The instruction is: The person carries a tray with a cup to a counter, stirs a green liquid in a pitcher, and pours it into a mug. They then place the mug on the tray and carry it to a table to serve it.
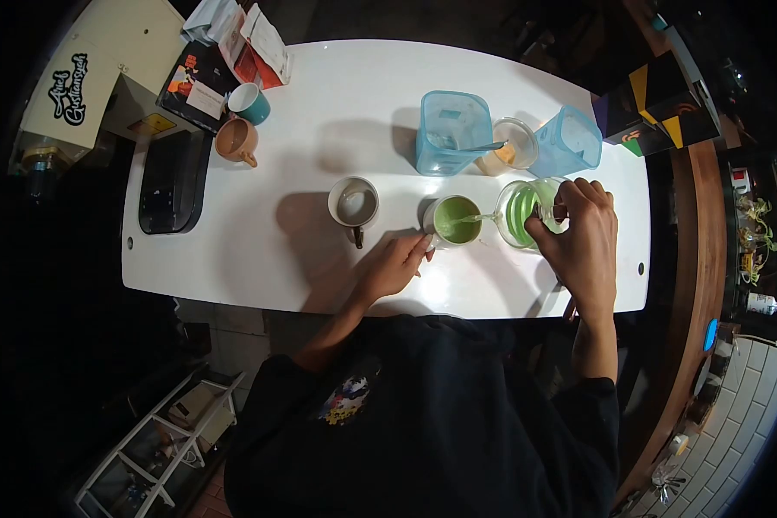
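My right hand grips a clear glass pitcher tilted to the left. A thin green stream runs from its lip into a mug holding pale green liquid. With its fingers closed at the mug's handle, my left hand steadies it on the table. To the left stands a second mug, light inside, its dark handle pointing toward me. Behind the pitcher are a blue translucent container, a clear cup with orange-tan contents and a spoon, and another blue container that leans over.
On the white table, a teal cup and a brown cup stand at the left. Beside them are a black scale-like device and a cream machine. Packets stand at the back left, a black-and-yellow box at the right.
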`<state>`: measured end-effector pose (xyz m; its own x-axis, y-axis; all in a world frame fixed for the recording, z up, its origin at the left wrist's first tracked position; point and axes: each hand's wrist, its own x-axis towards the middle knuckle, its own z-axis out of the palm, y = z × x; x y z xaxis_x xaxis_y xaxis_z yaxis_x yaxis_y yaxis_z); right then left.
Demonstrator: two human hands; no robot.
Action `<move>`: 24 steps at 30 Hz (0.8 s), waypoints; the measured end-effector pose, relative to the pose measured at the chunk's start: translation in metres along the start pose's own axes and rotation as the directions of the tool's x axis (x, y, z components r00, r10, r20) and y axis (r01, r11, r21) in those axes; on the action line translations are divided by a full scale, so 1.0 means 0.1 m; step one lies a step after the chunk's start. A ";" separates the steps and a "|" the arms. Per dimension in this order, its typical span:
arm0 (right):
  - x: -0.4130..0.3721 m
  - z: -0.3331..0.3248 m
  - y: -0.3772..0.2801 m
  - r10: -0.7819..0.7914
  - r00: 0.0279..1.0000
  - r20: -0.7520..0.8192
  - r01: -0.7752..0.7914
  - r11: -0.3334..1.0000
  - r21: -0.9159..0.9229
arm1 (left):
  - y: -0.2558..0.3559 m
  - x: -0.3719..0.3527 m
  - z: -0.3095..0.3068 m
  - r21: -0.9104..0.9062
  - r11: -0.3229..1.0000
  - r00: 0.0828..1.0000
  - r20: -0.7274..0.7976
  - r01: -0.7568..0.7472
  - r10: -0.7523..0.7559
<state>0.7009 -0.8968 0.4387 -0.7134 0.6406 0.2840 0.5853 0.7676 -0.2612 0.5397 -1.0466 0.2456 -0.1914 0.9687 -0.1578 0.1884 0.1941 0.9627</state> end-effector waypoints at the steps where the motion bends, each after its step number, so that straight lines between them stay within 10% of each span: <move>1: 0.00 0.00 0.00 0.000 1.000 0.000 0.000 1.000 -0.001 | -0.01 0.00 0.00 0.000 1.000 1.000 -0.001 0.000 0.000; 24: -0.08 0.27 0.04 0.029 0.989 0.143 -0.029 1.000 -0.003 | -0.04 -0.01 0.01 -0.075 0.997 1.000 -0.007 -0.027 0.027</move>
<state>0.6981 -0.8995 0.4103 -0.7441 0.6530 0.1413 0.6067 0.7489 -0.2665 0.5404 -1.0477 0.2416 -0.1930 0.9725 -0.1306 0.1209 0.1557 0.9804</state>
